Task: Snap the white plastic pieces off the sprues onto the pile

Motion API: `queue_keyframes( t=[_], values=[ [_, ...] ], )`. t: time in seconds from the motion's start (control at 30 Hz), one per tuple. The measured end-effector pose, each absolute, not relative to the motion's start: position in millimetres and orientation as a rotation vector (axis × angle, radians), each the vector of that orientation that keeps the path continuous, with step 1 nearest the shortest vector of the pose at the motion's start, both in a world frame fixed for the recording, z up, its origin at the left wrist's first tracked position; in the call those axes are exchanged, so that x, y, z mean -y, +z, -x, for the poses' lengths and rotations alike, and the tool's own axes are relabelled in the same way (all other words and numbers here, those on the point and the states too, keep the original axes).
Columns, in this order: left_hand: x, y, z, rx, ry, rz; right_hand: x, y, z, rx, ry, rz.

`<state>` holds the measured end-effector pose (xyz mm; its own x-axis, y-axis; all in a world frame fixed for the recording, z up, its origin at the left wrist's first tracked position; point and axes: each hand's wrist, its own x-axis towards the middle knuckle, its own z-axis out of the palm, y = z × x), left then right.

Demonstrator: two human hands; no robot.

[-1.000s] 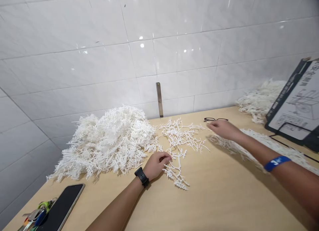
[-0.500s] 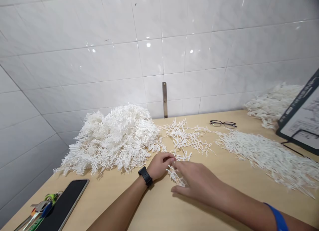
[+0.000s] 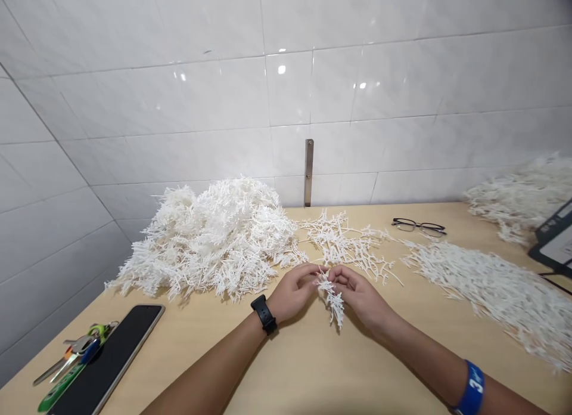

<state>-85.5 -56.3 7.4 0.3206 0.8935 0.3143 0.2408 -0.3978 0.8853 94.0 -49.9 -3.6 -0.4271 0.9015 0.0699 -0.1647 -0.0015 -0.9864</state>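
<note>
We log a black smartphone (image 3: pixel 107 358) face up on the desk (image 3: pixel 339 367), with a bunch of keys (image 3: pixel 75 349) just beside it on the left. Eyeglasses (image 3: pixel 419 226) lie open near the tiled wall (image 3: pixel 179 99), right of a steel strip (image 3: pixel 308 172). A black-framed printed sheet (image 3: pixel 558 245) stands at the right edge of view.

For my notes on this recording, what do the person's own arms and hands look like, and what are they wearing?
Both hands are bare, with no gloves, and no sleeves show on the forearms. The left hand has a black wristwatch with a wide strap at the wrist. The right hand has a blue wristband with a white marking at the wrist.
</note>
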Motion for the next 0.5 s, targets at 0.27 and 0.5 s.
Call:
queue_keyframes(
  t=[0.27,0.5],
  values=[
    [58.6,5.9,79.0,-0.939,1.173,-1.625,57.9,-7.3,-89.9,1.407,1.697,0.863],
    [63.1,12.9,78.2,-1.15,1.218,-1.617,63.2,2.8,-94.8,1.656,1.213,1.016]
  ],
)
